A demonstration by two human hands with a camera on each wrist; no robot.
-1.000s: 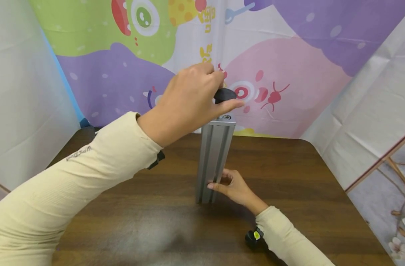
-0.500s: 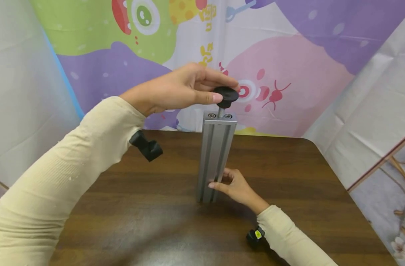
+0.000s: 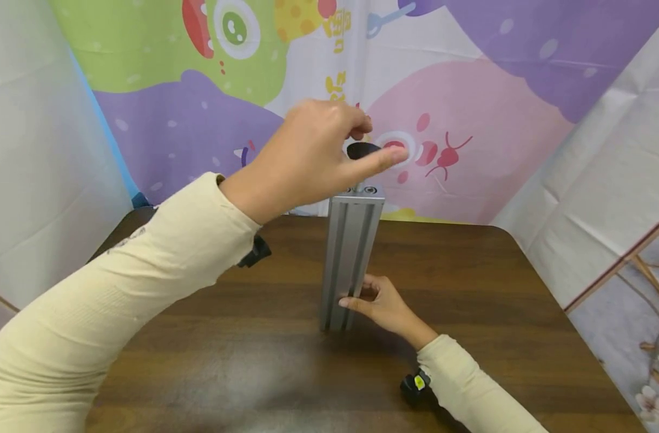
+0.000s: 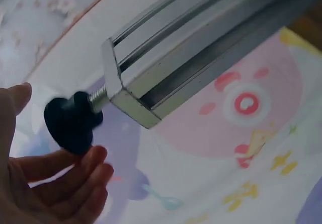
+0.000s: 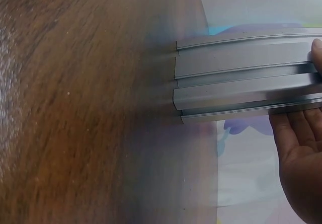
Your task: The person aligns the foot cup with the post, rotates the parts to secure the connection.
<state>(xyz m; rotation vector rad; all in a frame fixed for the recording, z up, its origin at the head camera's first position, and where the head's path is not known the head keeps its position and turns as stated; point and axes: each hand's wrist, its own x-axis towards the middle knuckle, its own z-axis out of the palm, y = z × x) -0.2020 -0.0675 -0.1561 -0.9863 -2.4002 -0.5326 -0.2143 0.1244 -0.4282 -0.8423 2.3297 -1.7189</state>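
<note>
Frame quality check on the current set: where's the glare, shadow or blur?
Head: pale glare and a soft dark patch on the tabletop, left hand slightly blurred; left wrist: dim, black knob soft-edged; right wrist: glare at the frame's left edge, hazy reflections on the tabletop near the metal post.

The place looks like a small screened-off booth, though whether it stands in a home, a studio or a workshop cannot be told. A brown wood-grain desk [image 3: 470,288] fills the floor of it; behind hangs a cloth with cartoon monsters [image 3: 318,72], pale creased sheeting [image 3: 573,186] closes the sides, and a blossom-patterned panel [image 3: 646,343] shows at right.
</note>
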